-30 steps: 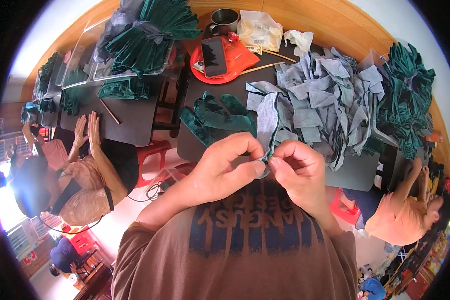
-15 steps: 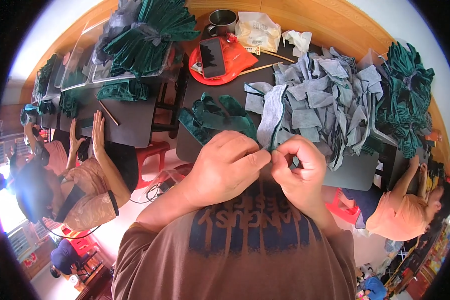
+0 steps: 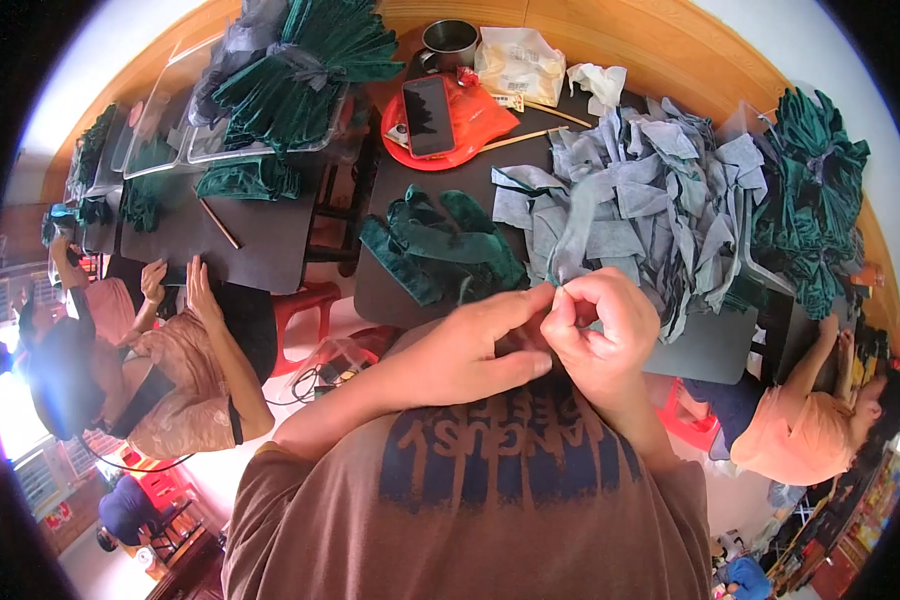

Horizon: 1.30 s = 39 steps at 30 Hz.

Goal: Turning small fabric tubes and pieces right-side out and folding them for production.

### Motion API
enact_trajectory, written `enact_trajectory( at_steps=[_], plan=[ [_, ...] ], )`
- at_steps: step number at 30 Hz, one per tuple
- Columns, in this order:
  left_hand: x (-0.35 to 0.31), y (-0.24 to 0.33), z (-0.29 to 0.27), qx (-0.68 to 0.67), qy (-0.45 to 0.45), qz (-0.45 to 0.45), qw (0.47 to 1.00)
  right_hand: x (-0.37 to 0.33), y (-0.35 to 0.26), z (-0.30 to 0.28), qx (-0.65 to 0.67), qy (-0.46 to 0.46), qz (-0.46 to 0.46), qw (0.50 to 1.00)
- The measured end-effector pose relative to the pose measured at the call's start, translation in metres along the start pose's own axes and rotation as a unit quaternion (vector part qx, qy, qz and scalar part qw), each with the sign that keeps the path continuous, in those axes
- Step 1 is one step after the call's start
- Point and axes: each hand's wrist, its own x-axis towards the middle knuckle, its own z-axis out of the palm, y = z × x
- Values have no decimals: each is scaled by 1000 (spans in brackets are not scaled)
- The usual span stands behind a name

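My right hand point(image 3: 607, 325) pinches the near end of a grey fabric strip point(image 3: 574, 235) between thumb and fingers. The strip rises from the pinch toward the pile behind it, slightly blurred. Beside it, my left hand point(image 3: 485, 342) has its fingers stretched out and the thumb apart. Its fingertips reach the pinched end; whether they touch the cloth I cannot tell. Just beyond my left hand lie several dark green velvet strips point(image 3: 440, 235), loosely heaped. A large pile of grey-backed strips point(image 3: 660, 205) spreads beyond my right hand.
A phone point(image 3: 429, 118) rests on a red plate point(image 3: 395, 150) near chopsticks point(image 3: 522, 139), a metal cup point(image 3: 449, 44) and a paper bag point(image 3: 518, 65). Green bundles point(image 3: 815, 190) stand at right, others point(image 3: 305, 65) over clear bins at left. People work at both sides.
My left hand has gone from a closed pinch to stretched fingers with the thumb apart. The strip has turned and swung slightly right. At left, the other person's hands have moved closer together.
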Motion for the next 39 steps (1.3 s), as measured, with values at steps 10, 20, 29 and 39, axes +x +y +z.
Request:
enact_trajectory(
  at_steps=[10,20,29,39],
  plan=[
    [13,-13,5,164,63,85,981,1,5,1,5,-8,-9,1000],
    [8,-2,1,-219,151,-110,958,-7,7,1,329,-27,319,888],
    [2,-7,6,-300,97,-91,945,3,-5,8,473,-67,372,796],
    [3,-14,-4,178,112,43,977,-10,-3,11,303,-167,291,892]
  ],
)
